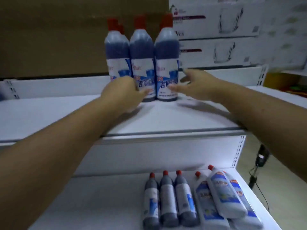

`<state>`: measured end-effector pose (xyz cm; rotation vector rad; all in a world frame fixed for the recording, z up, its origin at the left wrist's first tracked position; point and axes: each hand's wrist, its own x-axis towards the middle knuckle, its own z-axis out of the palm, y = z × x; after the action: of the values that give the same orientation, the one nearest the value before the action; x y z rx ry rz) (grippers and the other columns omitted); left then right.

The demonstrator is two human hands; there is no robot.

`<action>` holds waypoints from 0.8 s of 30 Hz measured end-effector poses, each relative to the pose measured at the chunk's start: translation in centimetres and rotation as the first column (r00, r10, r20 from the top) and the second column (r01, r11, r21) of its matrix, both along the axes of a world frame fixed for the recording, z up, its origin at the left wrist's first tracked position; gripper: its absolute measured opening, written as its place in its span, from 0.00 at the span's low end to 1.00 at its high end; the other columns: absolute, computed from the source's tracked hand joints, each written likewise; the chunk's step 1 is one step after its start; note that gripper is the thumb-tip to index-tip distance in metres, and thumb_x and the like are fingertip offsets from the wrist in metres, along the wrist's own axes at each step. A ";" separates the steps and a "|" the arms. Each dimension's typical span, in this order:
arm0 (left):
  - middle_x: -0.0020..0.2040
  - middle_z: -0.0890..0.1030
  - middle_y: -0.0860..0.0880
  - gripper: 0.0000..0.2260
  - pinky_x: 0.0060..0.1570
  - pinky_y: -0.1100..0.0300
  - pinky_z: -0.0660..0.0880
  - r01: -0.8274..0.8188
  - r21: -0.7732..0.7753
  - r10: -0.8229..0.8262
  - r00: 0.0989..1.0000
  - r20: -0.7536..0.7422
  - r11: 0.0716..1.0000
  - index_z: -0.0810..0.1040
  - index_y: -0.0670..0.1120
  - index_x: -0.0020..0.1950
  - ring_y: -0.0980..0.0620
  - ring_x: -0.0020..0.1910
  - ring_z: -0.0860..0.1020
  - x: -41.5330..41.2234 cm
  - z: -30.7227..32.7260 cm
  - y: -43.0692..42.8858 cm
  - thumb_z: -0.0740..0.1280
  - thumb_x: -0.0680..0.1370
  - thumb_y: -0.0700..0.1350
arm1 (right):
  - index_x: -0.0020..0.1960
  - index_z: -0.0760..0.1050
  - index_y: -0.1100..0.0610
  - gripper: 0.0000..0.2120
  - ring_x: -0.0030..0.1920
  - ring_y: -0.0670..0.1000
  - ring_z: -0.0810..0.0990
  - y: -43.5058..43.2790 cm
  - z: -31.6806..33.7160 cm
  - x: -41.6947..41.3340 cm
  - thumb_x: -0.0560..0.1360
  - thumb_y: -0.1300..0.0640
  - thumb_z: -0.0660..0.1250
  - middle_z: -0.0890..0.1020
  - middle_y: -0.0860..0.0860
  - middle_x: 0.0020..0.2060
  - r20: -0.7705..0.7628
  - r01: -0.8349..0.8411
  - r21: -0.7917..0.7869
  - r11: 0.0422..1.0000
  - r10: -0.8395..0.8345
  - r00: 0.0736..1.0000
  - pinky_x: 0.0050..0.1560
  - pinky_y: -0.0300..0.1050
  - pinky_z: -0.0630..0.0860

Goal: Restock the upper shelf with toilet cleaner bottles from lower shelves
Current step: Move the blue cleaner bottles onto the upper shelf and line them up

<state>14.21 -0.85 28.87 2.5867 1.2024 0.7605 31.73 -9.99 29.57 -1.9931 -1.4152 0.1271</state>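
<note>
Several dark blue toilet cleaner bottles [141,52] with red caps stand upright in a tight group on the white upper shelf [49,117]. My left hand [121,95] is at the base of the front middle bottle, fingers curled against it, no clear grip. My right hand [196,83] hovers open just right of the rightmost bottle [167,52], fingers spread, holding nothing. On the lower shelf [99,205], three dark bottles [167,198] stand side by side. Beside them are white bottles [222,195], some leaning over.
White boxes [232,30] printed with glass jugs are stacked behind the upper shelf at right. A brown cardboard wall [58,34] fills the back left. A black device with a cable [261,156] hangs at the right of the shelf unit.
</note>
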 end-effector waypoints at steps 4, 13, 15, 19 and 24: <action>0.38 0.79 0.56 0.07 0.44 0.65 0.76 0.384 0.118 -0.402 0.861 0.313 0.916 0.77 0.50 0.42 0.59 0.38 0.78 -2.8 -0.6 -5.6 0.65 0.77 0.50 | 0.55 0.77 0.58 0.13 0.33 0.38 0.77 -5.4 -0.7 -2.6 0.77 0.51 0.63 0.79 0.47 0.37 0.102 -0.048 0.436 0.899 0.003 0.995 0.35 0.31 0.74; 0.31 0.81 0.49 0.06 0.31 0.64 0.75 0.734 -0.581 -0.546 0.665 0.510 0.351 0.82 0.47 0.38 0.53 0.31 0.79 -5.1 -12.9 -7.5 0.69 0.70 0.49 | 0.38 0.81 0.59 0.08 0.27 0.45 0.73 -12.7 -12.3 -7.2 0.73 0.60 0.65 0.77 0.47 0.27 0.291 -0.340 0.620 0.707 0.195 0.937 0.29 0.39 0.70; 0.37 0.83 0.46 0.07 0.36 0.60 0.77 0.452 -0.816 -0.423 0.859 0.289 0.361 0.81 0.47 0.43 0.51 0.37 0.81 -4.0 -17.9 -4.7 0.69 0.72 0.50 | 0.38 0.83 0.57 0.08 0.29 0.44 0.75 -11.1 -16.2 -5.8 0.73 0.57 0.67 0.80 0.46 0.29 0.148 -0.205 0.434 0.877 0.155 0.977 0.32 0.37 0.72; 0.39 0.79 0.48 0.14 0.33 0.63 0.70 -0.007 -0.882 -0.022 1.000 -0.019 0.471 0.78 0.43 0.50 0.52 0.35 0.76 -2.3 -28.4 -1.5 0.70 0.73 0.52 | 0.53 0.80 0.47 0.10 0.48 0.48 0.79 -7.2 -24.5 -1.7 0.75 0.48 0.63 0.84 0.48 0.48 -0.088 0.175 -0.378 0.909 -0.223 0.971 0.48 0.39 0.70; 0.58 0.77 0.45 0.36 0.46 0.57 0.76 -0.175 -0.911 0.161 0.979 -0.122 0.374 0.70 0.44 0.63 0.48 0.50 0.78 -0.9 -35.7 -2.2 0.75 0.63 0.62 | 0.62 0.73 0.51 0.18 0.53 0.55 0.79 -4.5 -31.5 -3.8 0.74 0.48 0.62 0.80 0.55 0.56 -0.069 0.110 -0.592 0.799 -0.186 0.980 0.52 0.45 0.75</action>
<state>13.35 -3.01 -6.87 1.5075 1.3517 -0.0149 27.97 -14.46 -1.93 -2.5328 -1.2201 0.6835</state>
